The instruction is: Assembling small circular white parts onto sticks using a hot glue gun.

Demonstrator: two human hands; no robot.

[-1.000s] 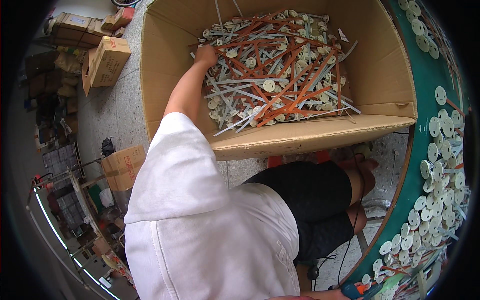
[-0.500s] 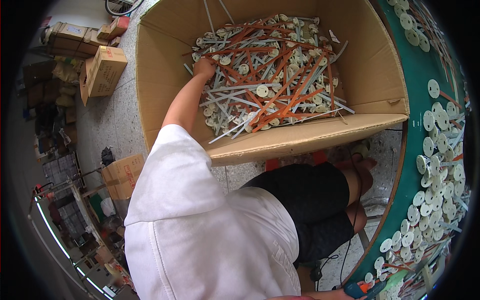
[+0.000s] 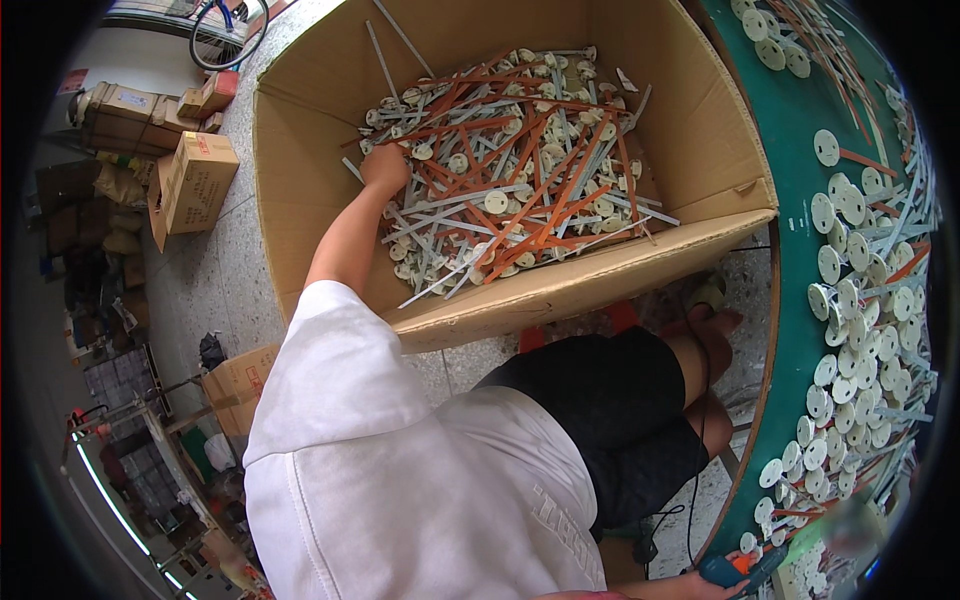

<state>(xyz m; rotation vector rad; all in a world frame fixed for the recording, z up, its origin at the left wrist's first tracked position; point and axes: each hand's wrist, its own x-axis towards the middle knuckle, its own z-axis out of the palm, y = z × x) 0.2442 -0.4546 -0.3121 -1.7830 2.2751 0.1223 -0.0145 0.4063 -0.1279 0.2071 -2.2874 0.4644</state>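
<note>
My left hand [image 3: 385,166] reaches down into a large open cardboard box [image 3: 300,180]. It rests on the left side of a heap of disc-headed plastic pins [image 3: 520,170] with grey and orange stems, its fingers curled into the heap around a few of them. My right hand [image 3: 675,588] barely shows at the bottom edge. It grips a small blue and orange tool [image 3: 738,568] next to the green table's rim.
A green table [image 3: 790,260] curves along the right, strewn with several white discs and pins [image 3: 850,330]. My white shirt and black shorts fill the lower middle. Smaller cardboard boxes [image 3: 195,180] stand on the speckled floor at left, and a shelf rack [image 3: 130,440] at lower left.
My left hand has slid from the far upper part of the heap toward its near left side. The view has tilted slightly.
</note>
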